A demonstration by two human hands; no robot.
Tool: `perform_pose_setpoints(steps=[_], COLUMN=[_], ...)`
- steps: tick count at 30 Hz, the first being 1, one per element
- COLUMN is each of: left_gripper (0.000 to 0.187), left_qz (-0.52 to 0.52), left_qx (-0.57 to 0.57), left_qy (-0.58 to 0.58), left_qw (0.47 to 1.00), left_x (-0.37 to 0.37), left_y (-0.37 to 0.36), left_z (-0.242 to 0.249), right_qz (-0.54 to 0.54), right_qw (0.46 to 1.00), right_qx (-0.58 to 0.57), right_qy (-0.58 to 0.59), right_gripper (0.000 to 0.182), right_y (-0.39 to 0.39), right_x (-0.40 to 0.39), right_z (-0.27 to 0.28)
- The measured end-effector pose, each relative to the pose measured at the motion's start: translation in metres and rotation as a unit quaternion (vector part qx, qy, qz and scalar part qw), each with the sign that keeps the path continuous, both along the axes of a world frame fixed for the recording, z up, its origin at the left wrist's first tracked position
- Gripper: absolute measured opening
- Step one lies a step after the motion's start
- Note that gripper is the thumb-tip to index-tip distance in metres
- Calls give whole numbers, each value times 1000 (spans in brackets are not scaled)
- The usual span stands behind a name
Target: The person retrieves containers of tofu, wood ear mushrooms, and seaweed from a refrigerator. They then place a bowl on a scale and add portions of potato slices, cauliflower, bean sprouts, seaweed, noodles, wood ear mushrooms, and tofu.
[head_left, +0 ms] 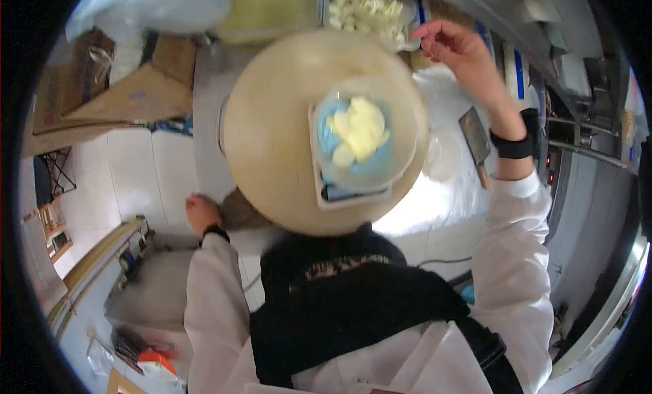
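A clear round bowl (404,146) holds pale yellow slices (360,133). It sits on a white kitchen scale (353,202), which rests on a large round wooden chopping board (272,136). My right hand (451,44) is raised at the upper right, its fingers bent and apart with nothing visible in them. Closest to it is a tub of chopped pale pieces (370,14). My left hand (202,213) is low at the left of the board, fingers curled, beside a brown cloth (243,211). It is slightly blurred, and I see nothing in it.
A cleaver (475,139) lies on the metal counter right of the board, near a clear round container (443,155). Another tub with yellowish contents (272,10) stands at the back. Cardboard boxes (136,95) are at the left, and a metal shelf (475,10) edges the upper right.
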State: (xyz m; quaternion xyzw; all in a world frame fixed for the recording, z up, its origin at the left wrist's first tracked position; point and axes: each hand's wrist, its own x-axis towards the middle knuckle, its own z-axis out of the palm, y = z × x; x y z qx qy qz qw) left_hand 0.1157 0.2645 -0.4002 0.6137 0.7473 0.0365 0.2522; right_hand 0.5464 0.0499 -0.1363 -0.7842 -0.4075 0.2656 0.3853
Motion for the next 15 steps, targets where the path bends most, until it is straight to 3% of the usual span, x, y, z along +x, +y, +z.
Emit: perform_pose_setpoints(steps=[2,3,4,7,10,12,13,15], left_gripper=[40,39,38,39,40,41,42,43], left_qz=[-21,22,-25,-8,-10,3,15,8], left_qx=[30,-10,36,5,25,15,4,16], left_qy=[38,25,50,75,50,64,76,76], left_qw=[999,999,998,997,998,998,997,997], left_x=[6,18,5,9,4,10,12,10], left_y=[0,-4,-2,1,4,3,2,3], left_z=[3,24,4,8,-2,4,5,1], right_qz=[-85,-108,-109,-96,-16,-28,-27,-8], right_qw=[995,992,991,982,984,897,898,919], right_qx=[11,38,45,-42,4,-227,-226,-201], right_qy=[-50,-52,-60,-157,-175,-378,-376,-339], right_gripper=[15,14,14,18,34,59,59,77], right_y=[-6,-8,-3,15,57,83,88,95], right_x=[49,75,94,138,149,150,154,159], right_z=[-34,-55,-71,-117,-150,-162,-169,-180])
